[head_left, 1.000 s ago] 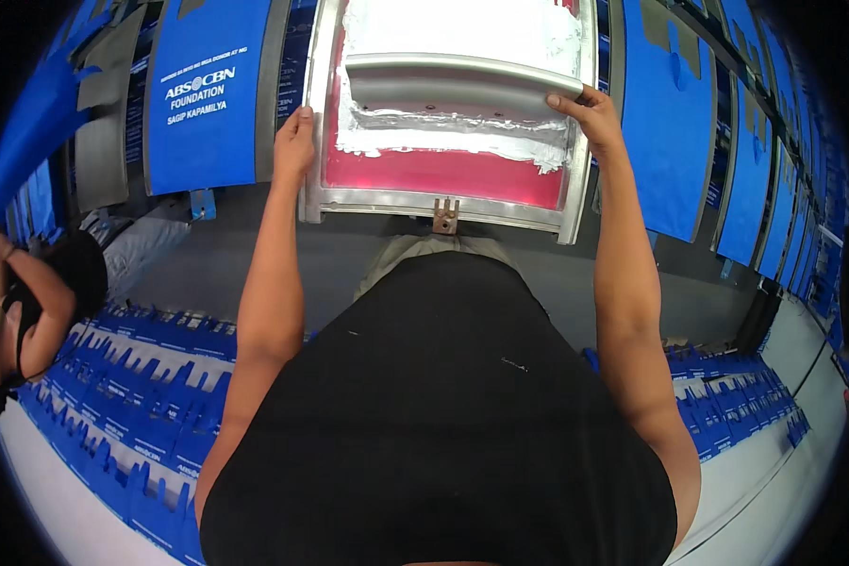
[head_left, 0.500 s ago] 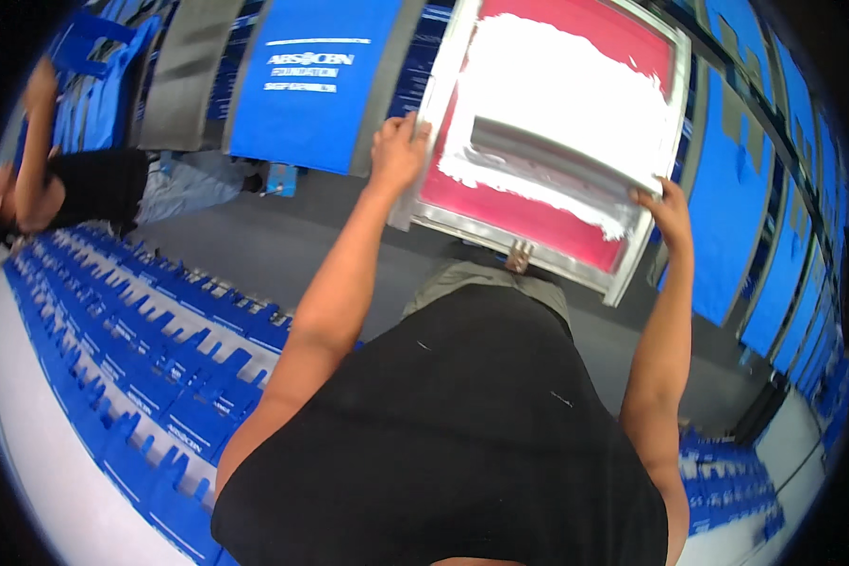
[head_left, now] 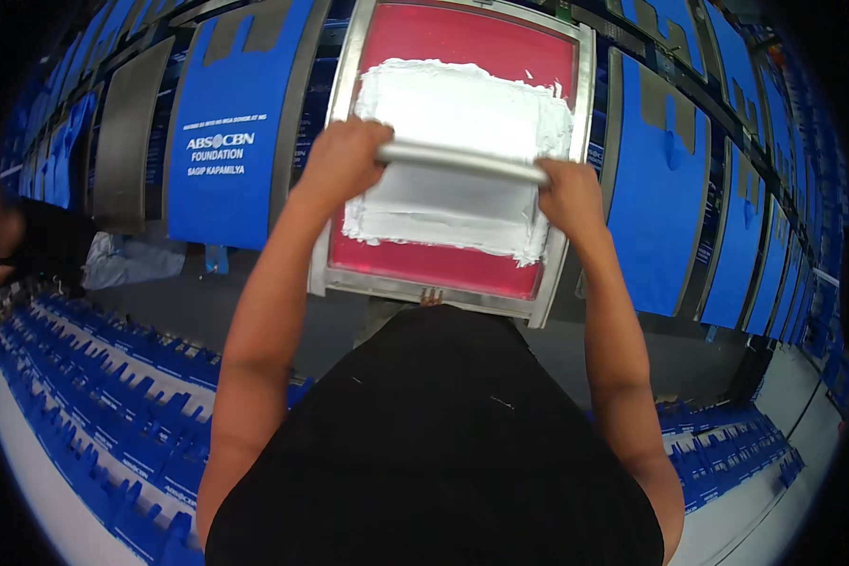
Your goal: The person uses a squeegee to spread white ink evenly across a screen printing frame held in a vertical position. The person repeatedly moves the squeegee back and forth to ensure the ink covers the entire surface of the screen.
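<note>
A screen-printing frame [head_left: 580, 104] of pale metal lies in front of me, its mesh [head_left: 467, 30] red around the edges. Thick white ink [head_left: 443, 99] covers the middle in a rough-edged rectangle. Across this ink runs a squeegee [head_left: 462, 160] with a long silvery bar. My left hand [head_left: 342, 162] is closed around its left end, and my right hand [head_left: 573, 196] grips the right end. The squeegee's lower edge is blurred. Whatever lies beneath the screen is hidden.
Blue printed bag panels [head_left: 222, 141] lie on boards to the left, with more blue panels [head_left: 658, 189] to the right. Rows of blue pieces [head_left: 94, 406] spread behind me on the left. Another person's dark-clothed body [head_left: 47, 241] is at the far left.
My left hand has gone from the frame's left side to the squeegee, and my right hand from near the frame's right edge. The frame now appears straighter and farther left in view.
</note>
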